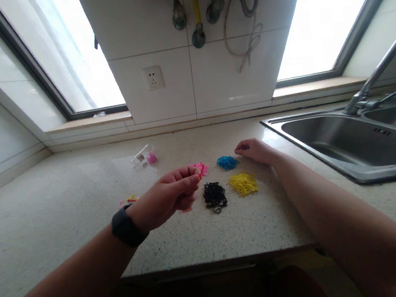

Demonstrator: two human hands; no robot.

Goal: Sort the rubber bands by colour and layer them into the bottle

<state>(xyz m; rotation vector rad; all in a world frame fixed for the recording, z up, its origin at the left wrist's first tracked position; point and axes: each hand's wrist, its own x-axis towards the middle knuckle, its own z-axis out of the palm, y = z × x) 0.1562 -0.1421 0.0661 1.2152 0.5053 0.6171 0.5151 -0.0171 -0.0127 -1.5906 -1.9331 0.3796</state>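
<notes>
My left hand [169, 194] is raised over the speckled countertop [66, 216], fingers pinched together on a small red band near a pink pile of small bands [201, 168]. A black watch sits on that wrist. My right hand [253, 150] rests curled on the counter just right of a blue pile [227, 163]. A black pile [215, 196] and a yellow pile [244, 183] lie in front of the hands. Some mixed coloured bands [129, 200] peek out behind my left wrist.
A steel sink [344, 144] with a tap [372, 83] fills the right side. A small clear packet with a pink item [144, 158] lies farther back. The tiled wall carries a socket [153, 78] and hanging hoses, with windows on both sides.
</notes>
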